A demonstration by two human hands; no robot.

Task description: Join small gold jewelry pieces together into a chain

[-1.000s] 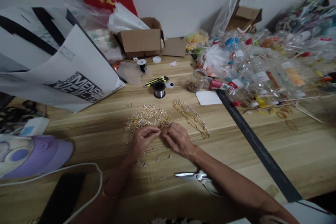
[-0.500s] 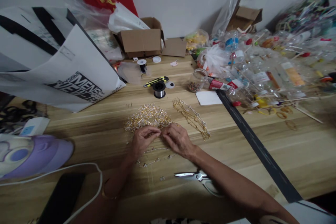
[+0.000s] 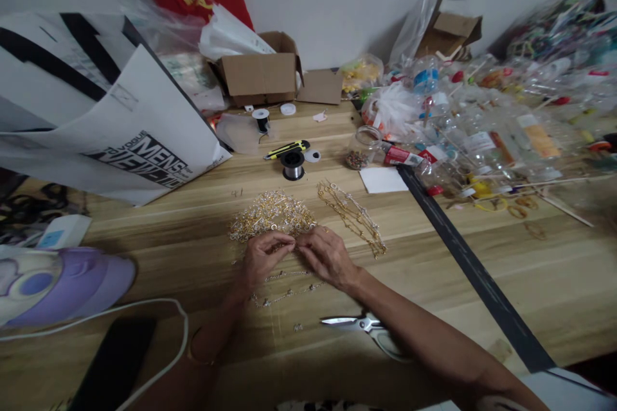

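The wooden surface (image 3: 144,237) carries a pile of gold chains (image 3: 270,215). At its near edge the left hand (image 3: 263,258) and right hand (image 3: 328,255) meet, both with fingers pressed together, pinching one small chain piece (image 3: 295,244). Scissors (image 3: 359,324) lie nearer.

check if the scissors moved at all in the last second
No. The scissors lie in the same spot on the wooden table, just under the right forearm, with the same gap to the black strip.
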